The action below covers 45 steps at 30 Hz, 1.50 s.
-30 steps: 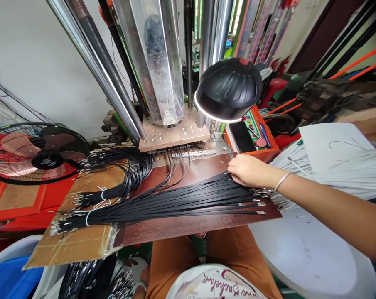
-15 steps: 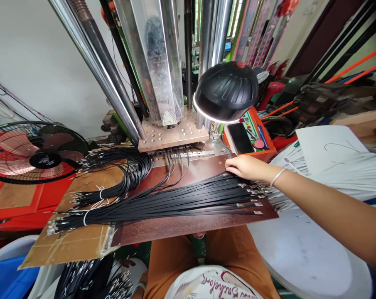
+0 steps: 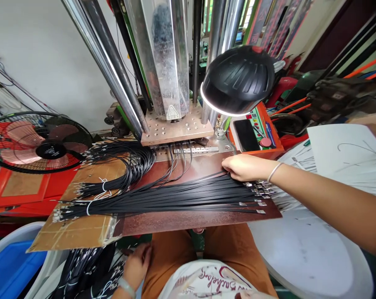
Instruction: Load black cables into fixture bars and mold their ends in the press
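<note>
My right hand [image 3: 241, 167] is closed, its fingertips pinched on a thin black strip at the back edge of a fanned-out bundle of flat black strips [image 3: 175, 197]. These strips have silvery ends, and a white tie [image 3: 88, 207] gathers them at the left. The exact hold is partly hidden by my fingers. My left hand [image 3: 138, 262] is low beside my left thigh, its fingers loosely bent, with nothing visible in them. Close by on its left are more tied black strips [image 3: 84, 265]. A second, curved bundle [image 3: 136, 166] lies behind on the cardboard.
A press with a drilled metal plate [image 3: 178, 129] stands at the back, thin strips running under it. A black lamp [image 3: 239, 81] hangs over the brown board [image 3: 163, 224]. Around it are a fan [image 3: 50, 149], an orange tray [image 3: 279, 149], a white round stool [image 3: 303, 249] and a blue bin [image 3: 16, 270].
My left hand has come up into view from below, beside my thigh. My right hand has shifted slightly left along the strips, fingers more closed. The whole view has tilted a little.
</note>
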Tool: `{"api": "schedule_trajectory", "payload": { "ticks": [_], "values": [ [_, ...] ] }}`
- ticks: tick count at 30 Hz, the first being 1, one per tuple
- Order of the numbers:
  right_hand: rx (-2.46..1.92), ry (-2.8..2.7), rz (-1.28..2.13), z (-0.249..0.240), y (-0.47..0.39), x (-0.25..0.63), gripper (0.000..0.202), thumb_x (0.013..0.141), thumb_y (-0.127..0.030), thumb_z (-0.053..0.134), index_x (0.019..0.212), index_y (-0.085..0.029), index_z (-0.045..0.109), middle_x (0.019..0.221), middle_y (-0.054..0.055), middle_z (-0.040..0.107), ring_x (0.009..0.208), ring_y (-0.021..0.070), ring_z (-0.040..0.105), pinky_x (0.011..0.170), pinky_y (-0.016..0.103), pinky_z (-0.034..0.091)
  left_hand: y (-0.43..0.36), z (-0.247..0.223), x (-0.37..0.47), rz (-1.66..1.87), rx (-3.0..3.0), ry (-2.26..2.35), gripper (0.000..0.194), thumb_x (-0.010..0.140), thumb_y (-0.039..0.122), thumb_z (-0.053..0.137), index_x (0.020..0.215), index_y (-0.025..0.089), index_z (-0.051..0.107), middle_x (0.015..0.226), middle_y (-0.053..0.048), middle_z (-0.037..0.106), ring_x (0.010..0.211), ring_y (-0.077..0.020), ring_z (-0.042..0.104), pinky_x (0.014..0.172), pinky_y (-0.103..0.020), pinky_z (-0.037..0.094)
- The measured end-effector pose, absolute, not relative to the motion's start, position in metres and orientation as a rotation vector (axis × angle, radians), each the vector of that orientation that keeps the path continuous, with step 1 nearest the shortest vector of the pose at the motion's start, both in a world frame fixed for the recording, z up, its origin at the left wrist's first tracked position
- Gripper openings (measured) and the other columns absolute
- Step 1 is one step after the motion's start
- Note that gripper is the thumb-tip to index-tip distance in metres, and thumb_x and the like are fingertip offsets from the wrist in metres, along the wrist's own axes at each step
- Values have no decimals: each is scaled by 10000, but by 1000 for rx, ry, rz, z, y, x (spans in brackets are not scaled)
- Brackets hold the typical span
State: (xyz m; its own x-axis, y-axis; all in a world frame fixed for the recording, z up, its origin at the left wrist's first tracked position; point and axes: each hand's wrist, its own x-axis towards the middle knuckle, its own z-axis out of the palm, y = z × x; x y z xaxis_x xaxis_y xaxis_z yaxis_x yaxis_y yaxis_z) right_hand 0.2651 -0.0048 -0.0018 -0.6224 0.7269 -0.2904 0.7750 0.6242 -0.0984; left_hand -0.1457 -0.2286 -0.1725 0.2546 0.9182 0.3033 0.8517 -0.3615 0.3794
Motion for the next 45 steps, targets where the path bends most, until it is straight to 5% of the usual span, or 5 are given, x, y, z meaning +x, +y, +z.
{"api": "schedule_trajectory", "payload": {
  "ticks": [5, 9, 16, 33, 45],
  "values": [
    [1220, 2634, -363, -5, -4, 264, 115, 784, -111, 520, 854, -154, 601, 871, 83, 650, 759, 177, 570, 685, 259, 372, -192, -72, -176, 936, 2874, 1419, 183, 891, 114, 522, 1024, 192, 622, 852, -50, 710, 789, -177, 666, 783, -312, 506],
    [1214, 2630, -299, -5, -5, 263, 115, 800, -121, 507, 791, -167, 612, 828, 76, 648, 742, 184, 571, 673, 271, 362, -127, -34, -223, 743, 2868, 1874, 287, 949, 285, 456, 1128, 130, 618, 1100, -145, 666, 1025, -268, 620, 929, -414, 465],
    [1385, 2676, -123, -8, 1, 313, 142, 832, -129, 488, 734, -157, 586, 813, 106, 621, 731, 195, 543, 695, 303, 376, -92, -54, -259, 335, 2506, 1993, 506, 967, 438, 267, 967, 131, 669, 993, -114, 652, 979, -236, 614, 918, -355, 470],
    [1355, 2960, 63, -23, -13, 321, 238, 910, -220, 457, 808, -161, 663, 848, 91, 629, 820, 209, 545, 780, 337, 373, -86, -45, -260, 263, 2362, 2167, 480, 943, 388, 273, 939, 140, 685, 967, -118, 685, 952, -259, 644, 886, -401, 493],
    [1280, 2865, -140, -21, -23, 292, 220, 891, -192, 485, 797, -171, 682, 808, 64, 673, 766, 193, 593, 751, 305, 396, -88, -43, -257, 289, 2286, 2219, 416, 935, 385, 310, 934, 173, 668, 992, -94, 687, 973, -257, 648, 897, -401, 500]
  ]
}}
